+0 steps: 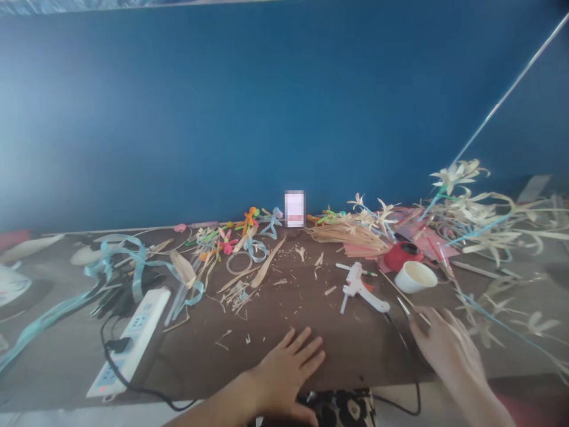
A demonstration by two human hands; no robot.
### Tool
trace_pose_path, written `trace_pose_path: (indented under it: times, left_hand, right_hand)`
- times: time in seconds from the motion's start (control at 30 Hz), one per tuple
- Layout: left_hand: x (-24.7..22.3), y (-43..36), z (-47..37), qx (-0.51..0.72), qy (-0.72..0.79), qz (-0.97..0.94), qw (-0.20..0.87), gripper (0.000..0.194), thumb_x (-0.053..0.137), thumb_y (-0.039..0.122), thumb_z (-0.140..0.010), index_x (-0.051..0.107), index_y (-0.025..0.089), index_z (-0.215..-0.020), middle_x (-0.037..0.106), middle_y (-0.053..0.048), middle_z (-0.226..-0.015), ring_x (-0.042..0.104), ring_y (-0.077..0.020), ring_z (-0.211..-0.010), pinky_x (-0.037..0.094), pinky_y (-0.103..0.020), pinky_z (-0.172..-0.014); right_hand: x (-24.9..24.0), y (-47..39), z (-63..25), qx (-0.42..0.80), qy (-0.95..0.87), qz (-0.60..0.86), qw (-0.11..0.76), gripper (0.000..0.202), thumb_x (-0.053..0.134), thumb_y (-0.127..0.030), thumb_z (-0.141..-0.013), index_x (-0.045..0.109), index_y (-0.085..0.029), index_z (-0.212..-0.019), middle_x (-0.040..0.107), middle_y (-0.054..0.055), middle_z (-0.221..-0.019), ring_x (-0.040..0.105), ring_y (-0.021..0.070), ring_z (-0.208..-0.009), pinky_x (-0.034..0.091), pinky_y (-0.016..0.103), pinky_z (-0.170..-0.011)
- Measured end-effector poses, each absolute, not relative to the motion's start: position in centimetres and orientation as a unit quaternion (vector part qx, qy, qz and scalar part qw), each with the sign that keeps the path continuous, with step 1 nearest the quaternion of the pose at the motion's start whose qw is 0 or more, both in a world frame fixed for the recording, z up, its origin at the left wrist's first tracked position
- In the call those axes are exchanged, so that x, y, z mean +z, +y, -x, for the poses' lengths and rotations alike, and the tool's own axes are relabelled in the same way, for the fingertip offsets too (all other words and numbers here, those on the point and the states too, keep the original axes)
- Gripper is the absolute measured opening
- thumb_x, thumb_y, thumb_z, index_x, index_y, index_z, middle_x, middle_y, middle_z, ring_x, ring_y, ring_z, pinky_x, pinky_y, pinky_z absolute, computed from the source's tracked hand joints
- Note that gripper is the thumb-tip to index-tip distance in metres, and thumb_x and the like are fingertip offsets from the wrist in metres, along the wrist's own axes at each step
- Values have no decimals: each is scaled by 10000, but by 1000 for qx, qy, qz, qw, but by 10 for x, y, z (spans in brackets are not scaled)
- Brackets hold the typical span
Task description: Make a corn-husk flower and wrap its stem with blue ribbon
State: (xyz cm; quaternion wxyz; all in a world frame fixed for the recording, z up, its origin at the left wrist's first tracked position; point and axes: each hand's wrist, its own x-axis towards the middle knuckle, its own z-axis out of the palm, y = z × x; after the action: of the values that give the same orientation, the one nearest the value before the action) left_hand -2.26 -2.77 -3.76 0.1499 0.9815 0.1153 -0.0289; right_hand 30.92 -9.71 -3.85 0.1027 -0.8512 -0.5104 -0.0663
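My left hand (291, 370) lies palm down at the front of the brown table (311, 308), its fingers spread and nothing in it. On the right, my right hand (448, 344) is slightly blurred, with fingers curled over what look like scissors (403, 306); only the pointed metal tips show and the handles are hidden. A thin stick (393, 281) runs under the same fingers. Just beyond that hand stands a white cup (415, 277), beside a red round object (402, 256). Between my hands lies a white glue gun (360, 287) with its cord trailing toward me.
A white power strip (133, 338) with a black plug sits at left, near blue ribbon (120, 255). Dried husk strips (351, 233), colourful pipe-cleaner figures (251, 219) and pale husk flowers (456, 176) line the back. A blue wall (267, 107) rises behind. Scraps dot the middle.
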Motion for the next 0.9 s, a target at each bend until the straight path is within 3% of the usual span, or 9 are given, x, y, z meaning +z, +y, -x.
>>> trace_pose_path:
  times: [0.17,0.27,0.33,0.43,0.57,0.67,0.73,0.8,0.9]
  left_hand:
    - [-23,20,65,42,382,-921,60,770,371,605,-696,309,88,-1263,328,-183,-1298,211,-334,-1215,181,-522,-949]
    - [-7,28,95,166,517,-838,50,458,321,385,-822,397,144,-1203,503,-131,-1162,479,-224,-1045,372,-373,-872]
    - [1,17,97,182,491,-847,91,374,316,329,-834,426,217,-1172,561,-72,-1090,549,-176,-933,426,-314,-808]
    - [7,-12,81,80,375,-907,172,420,430,384,-768,425,278,-1175,580,-53,-1056,507,-236,-1000,422,-387,-811]
    - [19,-37,77,50,299,-924,234,591,472,415,-740,266,291,-1280,557,-30,-1108,466,-211,-1064,390,-378,-886]
    - [39,-33,83,33,229,-932,279,443,503,399,-720,459,310,-1152,635,30,-941,565,-174,-907,466,-258,-775]
    - [51,-26,80,24,166,-938,304,294,496,374,-726,568,287,-997,653,68,-832,596,-116,-788,477,-165,-686]
    - [58,-19,74,43,104,-947,300,248,420,306,-783,595,186,-912,654,16,-814,593,-101,-764,461,-145,-685]
    - [58,-16,68,105,104,-971,188,266,369,300,-813,600,167,-817,645,-23,-786,587,-121,-728,456,-199,-668]
  right_hand:
    - [-21,-80,-253,62,-613,748,246,225,439,-385,-748,566,-224,-841,615,46,-804,581,179,-702,450,269,-630]
    - [-19,-73,-206,154,-664,676,278,210,414,-336,-785,568,-210,-852,628,59,-836,585,182,-758,457,277,-677]
    - [-13,-69,-169,183,-685,635,308,268,378,-313,-809,538,-187,-983,612,92,-943,562,202,-873,454,307,-732]
    - [8,-65,-112,173,-783,513,307,457,384,-310,-802,371,-138,-1225,446,131,-1221,380,248,-1130,318,413,-918]
    - [37,-66,-64,240,-854,409,216,609,449,-494,-724,376,-176,-1237,543,117,-1123,494,277,-1005,383,406,-835]
    - [46,-60,-60,303,-820,442,200,687,472,-611,-645,459,-164,-1166,606,123,-1008,569,273,-848,427,363,-728]
    - [45,-50,-64,364,-789,453,198,581,479,-616,-639,560,-186,-1022,648,79,-867,585,236,-752,430,307,-659]
    - [41,-40,-68,423,-750,457,220,471,445,-587,-689,611,-177,-851,647,45,-733,578,198,-680,414,257,-591]
    - [36,-31,-67,559,-649,445,263,536,306,-562,-778,612,-127,-716,630,47,-664,567,171,-638,403,232,-550]
